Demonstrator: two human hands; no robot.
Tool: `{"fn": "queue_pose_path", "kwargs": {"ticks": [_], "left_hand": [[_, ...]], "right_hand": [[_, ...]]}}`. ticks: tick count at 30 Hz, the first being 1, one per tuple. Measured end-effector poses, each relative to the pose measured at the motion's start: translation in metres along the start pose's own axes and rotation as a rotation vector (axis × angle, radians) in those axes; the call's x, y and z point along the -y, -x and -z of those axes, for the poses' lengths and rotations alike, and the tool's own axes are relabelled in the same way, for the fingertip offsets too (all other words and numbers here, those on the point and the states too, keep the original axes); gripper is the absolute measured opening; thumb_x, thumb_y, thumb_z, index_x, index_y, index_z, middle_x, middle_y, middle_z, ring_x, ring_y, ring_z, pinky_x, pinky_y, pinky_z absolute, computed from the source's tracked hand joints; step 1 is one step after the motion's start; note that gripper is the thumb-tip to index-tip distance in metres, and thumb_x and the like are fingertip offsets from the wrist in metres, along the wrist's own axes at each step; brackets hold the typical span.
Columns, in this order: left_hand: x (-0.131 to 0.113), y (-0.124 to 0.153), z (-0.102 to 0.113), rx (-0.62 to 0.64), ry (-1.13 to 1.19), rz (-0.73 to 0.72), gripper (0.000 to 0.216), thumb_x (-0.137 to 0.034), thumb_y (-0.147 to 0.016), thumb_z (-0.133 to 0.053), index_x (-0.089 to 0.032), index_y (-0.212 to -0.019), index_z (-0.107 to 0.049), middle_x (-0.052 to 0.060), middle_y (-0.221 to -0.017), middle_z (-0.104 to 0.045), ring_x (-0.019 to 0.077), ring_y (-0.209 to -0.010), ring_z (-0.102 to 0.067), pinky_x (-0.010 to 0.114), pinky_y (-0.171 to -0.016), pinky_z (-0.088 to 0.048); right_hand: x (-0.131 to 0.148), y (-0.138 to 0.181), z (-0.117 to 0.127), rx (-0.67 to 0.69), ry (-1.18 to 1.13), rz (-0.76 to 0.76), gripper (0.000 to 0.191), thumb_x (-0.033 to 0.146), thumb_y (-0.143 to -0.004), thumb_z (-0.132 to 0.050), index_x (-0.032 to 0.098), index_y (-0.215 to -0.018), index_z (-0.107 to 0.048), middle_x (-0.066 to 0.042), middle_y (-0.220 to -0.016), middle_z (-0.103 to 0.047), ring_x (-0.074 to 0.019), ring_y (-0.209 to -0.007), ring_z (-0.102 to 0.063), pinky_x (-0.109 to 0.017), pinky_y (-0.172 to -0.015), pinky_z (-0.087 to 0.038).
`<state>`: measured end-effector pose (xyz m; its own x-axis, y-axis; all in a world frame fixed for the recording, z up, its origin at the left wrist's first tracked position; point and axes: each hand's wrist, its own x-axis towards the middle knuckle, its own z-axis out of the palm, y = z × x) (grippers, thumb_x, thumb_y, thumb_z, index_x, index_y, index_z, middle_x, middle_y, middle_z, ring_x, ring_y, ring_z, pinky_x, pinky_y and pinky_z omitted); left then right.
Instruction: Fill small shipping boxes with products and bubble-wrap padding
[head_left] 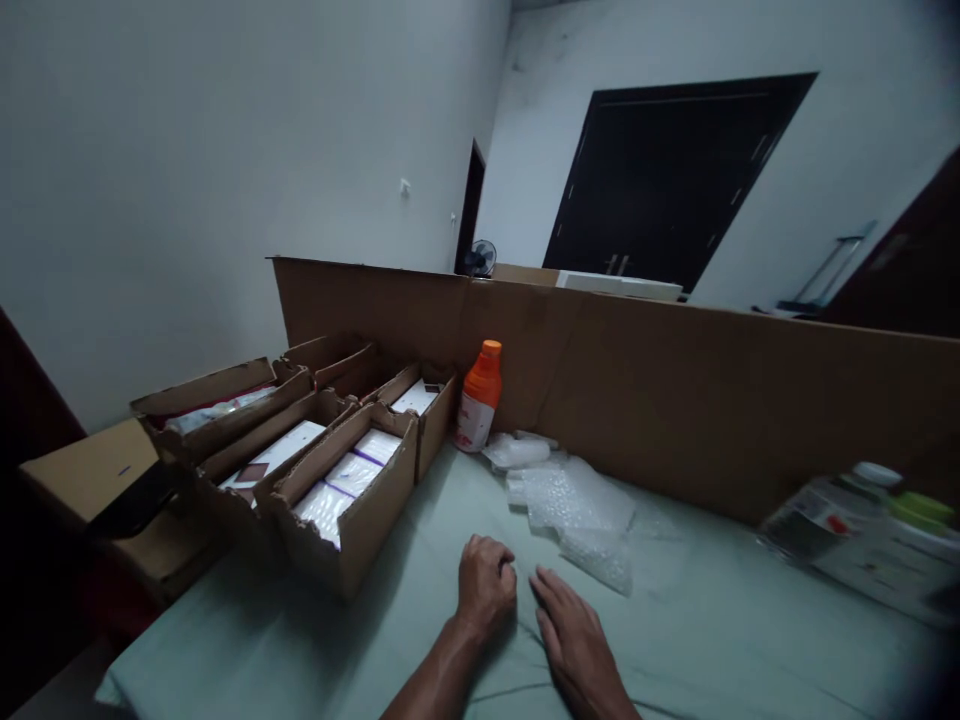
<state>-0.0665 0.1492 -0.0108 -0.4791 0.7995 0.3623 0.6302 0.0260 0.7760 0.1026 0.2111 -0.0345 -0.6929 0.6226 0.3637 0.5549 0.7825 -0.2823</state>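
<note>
My left hand [487,582] rests on the green cloth with its fingers curled into a loose fist, and nothing shows in it. Beside it, a small gap apart, my right hand [574,630] lies on the cloth with its fingers stretched out, holding nothing. Just beyond both hands is a loose pile of clear bubble wrap [574,500]; neither hand touches it. To the left of my hands stands a cardboard bin [375,535] with white packets marked by purple bands [352,475].
More open cardboard bins [225,432] stand at the left, some with white boxes. An orange-capped bottle [481,395] stands by the cardboard partition [675,400]. A clear container [829,525] and a green-lidded one [922,550] are at the right. The table's green cloth [712,620] is wrinkled.
</note>
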Motion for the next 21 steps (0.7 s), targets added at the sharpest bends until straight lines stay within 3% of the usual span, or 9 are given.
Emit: {"fn": "queue_pose_path", "kwargs": {"ticks": [5, 9, 13, 15, 17, 21], "left_hand": [[-0.003, 0.008, 0.007, 0.036, -0.030, -0.006, 0.027, -0.003, -0.073, -0.048, -0.017, -0.083, -0.069, 0.009, -0.086, -0.069, 0.0234, -0.091, -0.058, 0.038, -0.085, -0.047], [-0.007, 0.037, 0.020, 0.119, -0.075, -0.116, 0.025, -0.005, -0.068, -0.054, -0.019, -0.083, -0.068, 0.009, -0.100, -0.068, 0.0245, -0.103, -0.056, 0.037, -0.093, -0.047], [-0.010, 0.081, 0.036, 0.202, -0.102, -0.188, 0.033, -0.007, -0.071, -0.054, -0.019, -0.098, -0.069, 0.012, -0.122, -0.065, 0.0296, -0.123, -0.049, 0.045, -0.110, -0.039], [-0.011, 0.098, 0.044, 0.216, -0.142, -0.214, 0.039, -0.006, -0.075, -0.052, -0.020, -0.109, -0.068, 0.013, -0.131, -0.061, 0.0317, -0.130, -0.045, 0.050, -0.114, -0.036], [-0.011, 0.106, 0.051, 0.213, -0.188, -0.249, 0.041, -0.006, -0.077, -0.050, -0.022, -0.111, -0.067, 0.011, -0.132, -0.061, 0.0311, -0.131, -0.046, 0.051, -0.113, -0.038], [-0.010, 0.106, 0.054, 0.219, -0.186, -0.283, 0.037, -0.005, -0.078, -0.050, -0.023, -0.105, -0.068, 0.011, -0.127, -0.065, 0.0299, -0.126, -0.051, 0.051, -0.109, -0.043]], "right_hand": [[0.039, -0.007, 0.041, 0.153, -0.365, -0.079, 0.038, 0.040, -0.094, -0.044, 0.023, -0.103, -0.077, -0.012, -0.112, -0.075, -0.0293, -0.104, -0.070, -0.045, -0.093, -0.056], [0.065, -0.040, 0.070, 0.059, -0.474, -0.113, 0.037, 0.044, -0.091, -0.048, 0.021, -0.099, -0.076, -0.012, -0.105, -0.076, -0.0279, -0.097, -0.072, -0.038, -0.086, -0.058], [0.082, -0.057, 0.069, 0.007, -0.366, 0.044, 0.032, 0.034, -0.094, -0.046, 0.022, -0.105, -0.073, -0.010, -0.108, -0.076, -0.0253, -0.102, -0.071, -0.038, -0.092, -0.056], [0.078, -0.058, 0.063, 0.009, -0.232, 0.095, 0.029, 0.026, -0.092, -0.047, 0.023, -0.106, -0.073, -0.009, -0.112, -0.075, -0.0241, -0.107, -0.069, -0.039, -0.096, -0.053], [0.065, -0.056, 0.060, 0.003, -0.133, 0.053, 0.032, 0.020, -0.088, -0.049, 0.022, -0.112, -0.070, -0.009, -0.122, -0.071, -0.0245, -0.116, -0.064, -0.042, -0.102, -0.049], [0.032, -0.058, 0.062, -0.034, -0.015, -0.109, 0.058, 0.012, -0.080, -0.056, 0.020, -0.137, -0.056, -0.013, -0.148, -0.050, -0.0301, -0.135, -0.045, -0.050, -0.110, -0.037]]}}
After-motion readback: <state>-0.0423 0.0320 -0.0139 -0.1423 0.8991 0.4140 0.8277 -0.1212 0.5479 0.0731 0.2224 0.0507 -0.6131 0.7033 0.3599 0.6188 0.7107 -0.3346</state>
